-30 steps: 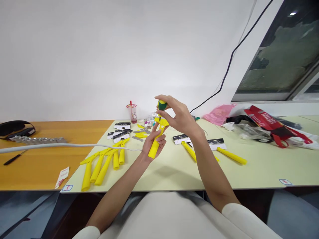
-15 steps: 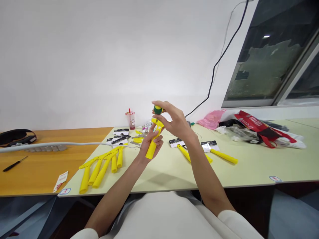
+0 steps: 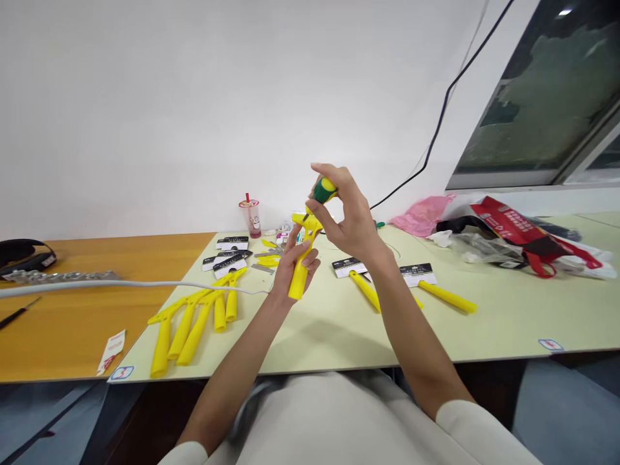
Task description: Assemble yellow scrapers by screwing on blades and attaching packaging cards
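My left hand (image 3: 285, 268) is closed around a yellow plastic scraper handle (image 3: 299, 278), held upright with its T-shaped head at the top. Just above that head, my right hand (image 3: 353, 216) grips a green and yellow screwdriver (image 3: 323, 191) by its handle. The screwdriver leans to the right, its lower end at or close to the head; whether it touches a screw is too small to tell. Several more yellow handles (image 3: 187, 332) lie at the left of the table. To the right, yellow scrapers (image 3: 446, 297) rest with black-and-white cards (image 3: 417, 274) at their heads.
Loose blades and small yellow pieces (image 3: 268, 261) lie behind my left hand, near a lidded cup (image 3: 250, 219). A white cable (image 3: 145, 283) crosses from the left. A pink bag (image 3: 419, 216) and a red bag (image 3: 513, 229) sit at the back right.
My right hand has risen slightly and the screwdriver has tipped to the right, showing more of its handle. The view has shifted a little; my left hand keeps hold of the scraper handle.
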Demonstrator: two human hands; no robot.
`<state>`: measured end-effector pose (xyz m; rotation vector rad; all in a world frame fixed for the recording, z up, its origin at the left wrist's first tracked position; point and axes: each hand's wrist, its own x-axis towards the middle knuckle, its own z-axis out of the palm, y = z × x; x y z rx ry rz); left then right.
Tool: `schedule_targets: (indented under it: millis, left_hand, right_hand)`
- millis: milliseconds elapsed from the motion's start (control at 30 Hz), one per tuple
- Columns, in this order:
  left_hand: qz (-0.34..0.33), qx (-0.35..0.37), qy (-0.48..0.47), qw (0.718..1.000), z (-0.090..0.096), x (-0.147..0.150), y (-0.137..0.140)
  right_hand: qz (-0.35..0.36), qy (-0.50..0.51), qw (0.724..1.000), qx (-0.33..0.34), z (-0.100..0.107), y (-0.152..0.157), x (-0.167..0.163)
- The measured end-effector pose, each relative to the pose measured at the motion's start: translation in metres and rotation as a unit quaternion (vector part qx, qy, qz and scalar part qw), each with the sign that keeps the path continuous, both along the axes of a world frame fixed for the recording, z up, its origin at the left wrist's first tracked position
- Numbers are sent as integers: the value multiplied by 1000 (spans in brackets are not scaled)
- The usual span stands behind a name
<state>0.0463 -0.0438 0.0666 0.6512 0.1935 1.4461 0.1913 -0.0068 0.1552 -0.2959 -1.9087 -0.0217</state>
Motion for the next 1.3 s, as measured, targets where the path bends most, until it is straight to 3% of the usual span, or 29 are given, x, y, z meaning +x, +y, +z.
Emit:
schedule_targets:
  millis: [200,400,700,1300]
  left_hand:
    - [-3,-64,-23,998,-19,-13,26]
    - [-24,-154,-63,986,-45,-18,36]
    - [-43,-222,-64,972,-66,-21,48]
    - [-13,-229,-50,972,-81,-29,56]
  right_hand:
    - [19,-91,992,-83,10,35,-7]
    - [41,-132,977,-164,-4,68,-11]
    - [57,-166,965,-194,-22,100,-11]
    - [127,-203,936,-256,-25,113,-9]
